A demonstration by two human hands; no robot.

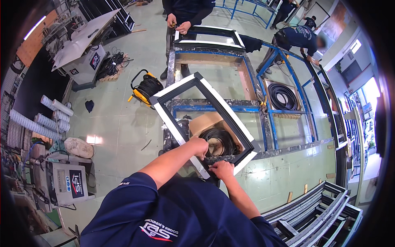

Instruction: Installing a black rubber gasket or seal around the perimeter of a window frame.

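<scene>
A window frame, white outside with black inner edges and dark corners, lies at a slant on the blue metal workbench in front of me. My left hand is closed at the inner edge of its near side, with the fingertips curled down; whatever they pinch is too small to make out. Close by on the right, my right hand grips the near bar of the frame with bent fingers. Through the frame's opening shows a coil of black rubber strip in an open cardboard box below.
The blue metal workbench stretches away from me. A co-worker's hands are over another frame at its far end. Left stands a yellow cable reel; another black coil lies right. Metal frames are stacked near right.
</scene>
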